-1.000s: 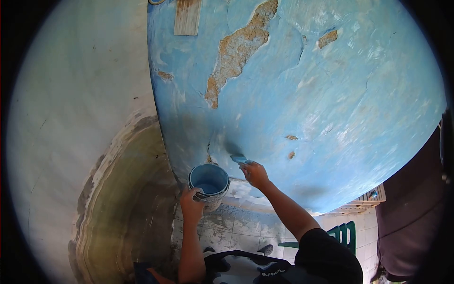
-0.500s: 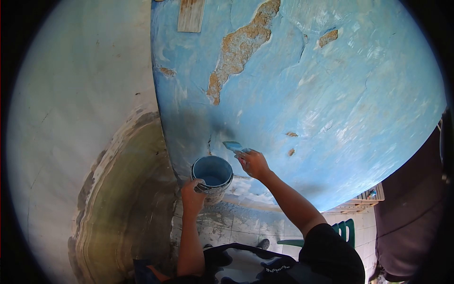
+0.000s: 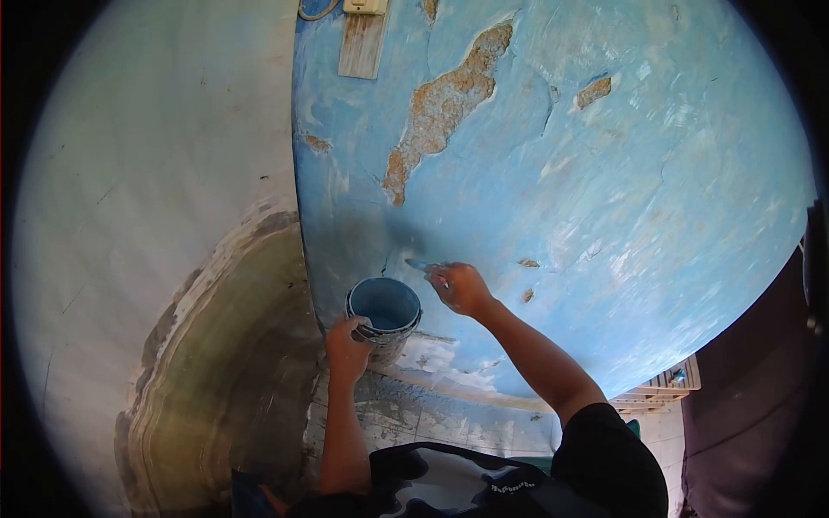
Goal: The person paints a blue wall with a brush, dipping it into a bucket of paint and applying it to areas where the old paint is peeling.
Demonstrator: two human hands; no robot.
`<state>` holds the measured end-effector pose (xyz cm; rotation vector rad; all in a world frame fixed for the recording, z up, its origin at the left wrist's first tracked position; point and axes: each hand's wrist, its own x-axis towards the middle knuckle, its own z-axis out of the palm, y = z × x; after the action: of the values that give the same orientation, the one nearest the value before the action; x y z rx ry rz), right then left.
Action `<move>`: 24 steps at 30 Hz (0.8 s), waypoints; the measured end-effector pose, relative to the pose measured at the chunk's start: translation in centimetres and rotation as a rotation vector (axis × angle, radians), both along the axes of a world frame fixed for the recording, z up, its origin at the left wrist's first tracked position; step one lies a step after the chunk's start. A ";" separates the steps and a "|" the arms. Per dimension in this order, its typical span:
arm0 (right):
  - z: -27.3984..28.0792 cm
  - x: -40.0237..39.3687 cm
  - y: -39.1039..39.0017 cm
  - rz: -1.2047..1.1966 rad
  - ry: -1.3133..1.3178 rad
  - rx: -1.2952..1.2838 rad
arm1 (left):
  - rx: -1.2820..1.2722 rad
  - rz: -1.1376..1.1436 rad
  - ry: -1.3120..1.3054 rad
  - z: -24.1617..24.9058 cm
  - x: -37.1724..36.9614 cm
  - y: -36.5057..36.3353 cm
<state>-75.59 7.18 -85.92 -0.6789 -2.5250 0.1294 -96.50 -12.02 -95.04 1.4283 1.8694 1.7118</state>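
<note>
My left hand (image 3: 347, 344) is closed on the rim and wire handle of a paint-smeared bucket (image 3: 385, 344), which it holds up close to the wall. The bucket's inside is blue; its mouth faces up toward me. In my right hand (image 3: 462, 289) is a paintbrush (image 3: 417, 263), gripped by its handle and now seen nearly edge-on. Its blue tip points left at the blue wall (image 3: 553, 207), just above and right of the bucket. A thin crack (image 3: 385, 266) runs down the wall beside the tip.
Plaster has broken off the wall in a long rough patch (image 3: 449, 99) and smaller spots. Above hangs a switch box (image 3: 365, 7) on a wooden board (image 3: 359, 47). A stained pale wall (image 3: 173, 155) meets it at left. A crate (image 3: 656, 390) and dark cloth (image 3: 743, 388) stand right.
My right hand has turned the brush from flat-on to nearly edge-on, its tip staying near the same wall spot. The bucket has barely moved. My view has tilted up slightly, revealing the switch box.
</note>
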 end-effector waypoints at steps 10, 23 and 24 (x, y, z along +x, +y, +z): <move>11.9 0.5 -0.5 -0.113 0.574 0.274 | -0.005 0.034 0.005 0.3 -0.8 -0.3; 16.0 2.8 2.3 -0.064 0.391 0.151 | 0.048 -0.020 0.025 1.7 -0.2 -0.2; 19.2 3.4 1.3 -0.065 0.424 0.177 | 0.049 -0.024 0.025 1.8 0.2 0.0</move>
<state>-72.22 8.53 -66.72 -0.5902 -2.0778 0.0221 -96.33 -12.04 -93.27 1.4910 1.8281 1.7478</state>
